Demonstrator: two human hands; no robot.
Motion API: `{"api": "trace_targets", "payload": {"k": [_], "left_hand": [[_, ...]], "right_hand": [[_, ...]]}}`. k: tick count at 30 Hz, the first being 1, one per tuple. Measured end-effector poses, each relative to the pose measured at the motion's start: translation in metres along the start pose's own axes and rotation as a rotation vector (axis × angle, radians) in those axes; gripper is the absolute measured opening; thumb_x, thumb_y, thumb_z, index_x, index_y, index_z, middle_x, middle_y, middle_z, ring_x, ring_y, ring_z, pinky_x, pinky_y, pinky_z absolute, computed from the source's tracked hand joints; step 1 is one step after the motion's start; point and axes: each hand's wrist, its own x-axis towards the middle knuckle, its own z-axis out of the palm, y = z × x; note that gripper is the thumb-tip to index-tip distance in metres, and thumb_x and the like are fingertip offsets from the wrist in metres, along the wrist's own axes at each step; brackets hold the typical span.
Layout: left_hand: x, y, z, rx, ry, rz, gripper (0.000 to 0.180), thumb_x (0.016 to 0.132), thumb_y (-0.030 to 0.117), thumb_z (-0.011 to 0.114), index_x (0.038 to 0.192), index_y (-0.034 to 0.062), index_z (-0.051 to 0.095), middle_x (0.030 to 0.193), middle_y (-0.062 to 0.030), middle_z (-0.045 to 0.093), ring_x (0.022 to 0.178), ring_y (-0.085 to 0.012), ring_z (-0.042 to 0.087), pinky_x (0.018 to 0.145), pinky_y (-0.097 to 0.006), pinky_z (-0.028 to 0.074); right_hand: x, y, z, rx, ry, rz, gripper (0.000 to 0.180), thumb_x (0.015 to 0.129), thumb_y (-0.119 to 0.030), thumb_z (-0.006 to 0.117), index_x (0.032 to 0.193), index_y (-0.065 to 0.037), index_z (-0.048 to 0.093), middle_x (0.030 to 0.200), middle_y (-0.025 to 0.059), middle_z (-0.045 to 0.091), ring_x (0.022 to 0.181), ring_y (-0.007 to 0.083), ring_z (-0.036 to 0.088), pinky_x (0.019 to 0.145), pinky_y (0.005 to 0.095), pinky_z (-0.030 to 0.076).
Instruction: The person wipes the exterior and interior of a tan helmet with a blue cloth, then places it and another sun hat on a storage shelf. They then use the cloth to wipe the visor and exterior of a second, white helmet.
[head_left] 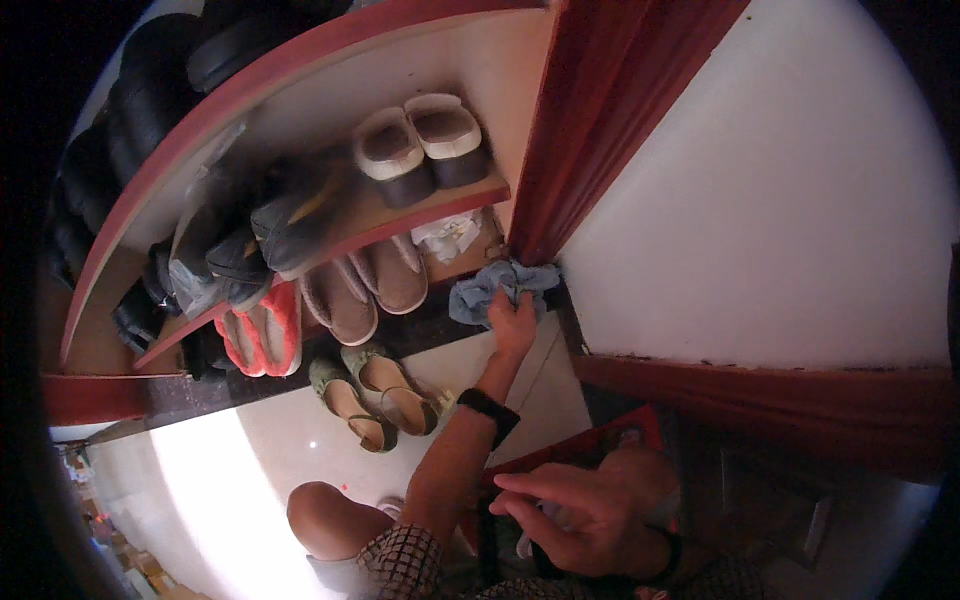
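The head view comes from the left of two fisheye cameras worn side by side on the person's head. It looks steeply down and forward, upright and unmirrored, over the left knee [328, 515] to the floor [270, 425]. The right hand [590, 515] is near the lens, low and right of centre; the left hand [513, 322] is farther out, just above mid-picture. Beyond it, the shelf [490, 197] spreads across the upper left, seen slantwise from above, and a white panel [770, 210] fills the upper right. Straight edges bow toward the dark, round rim.
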Motion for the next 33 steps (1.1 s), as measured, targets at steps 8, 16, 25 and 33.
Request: {"api": "trace_targets", "payload": {"k": [8,16,25,33], "left_hand": [[0.013,-0.066,0.023,0.274,0.015,0.025,0.024,0.077,0.014,0.062,0.088,-0.0064,0.058,0.08,-0.0278,0.06,0.078,-0.046,0.057,0.065,-0.048,0.043],[0.03,-0.075,0.017,0.438,0.017,-0.101,0.022,0.074,0.015,0.062,0.079,-0.0061,0.057,0.076,-0.0279,0.06,0.076,-0.0467,0.058,0.065,-0.049,0.045],[0.002,0.003,0.008,0.021,0.107,-0.033,0.023,0.076,0.014,0.062,0.083,-0.008,0.06,0.081,-0.0228,0.064,0.078,-0.0327,0.063,0.07,-0.042,0.047],[0.024,-0.043,0.026,0.219,0.007,0.075,0.019,0.075,0.012,0.06,0.083,-0.0053,0.061,0.085,-0.0215,0.064,0.082,-0.0368,0.062,0.071,-0.043,0.047]], "right_hand": [[-0.004,0.0,-0.006,-0.008,0.05,0.019,0.026,0.08,0.004,0.063,0.106,0.006,0.061,0.087,0.0144,0.068,0.076,0.0162,0.066,0.063,0.0238,0.052],[-0.013,-0.002,-0.001,0.015,0.021,0.095,0.027,0.083,0.002,0.062,0.11,0.005,0.059,0.092,0.0143,0.068,0.081,0.0155,0.066,0.064,0.0241,0.053],[-0.013,-0.012,-0.002,0.025,0.012,0.154,0.024,0.086,-0.004,0.06,0.109,0.003,0.06,0.092,0.0155,0.068,0.083,0.0179,0.068,0.071,0.0272,0.054],[-0.022,-0.004,0.019,0.068,0.009,0.082,0.027,0.087,-0.005,0.059,0.113,0.003,0.059,0.091,0.014,0.069,0.081,0.0146,0.067,0.071,0.0259,0.054]]}}
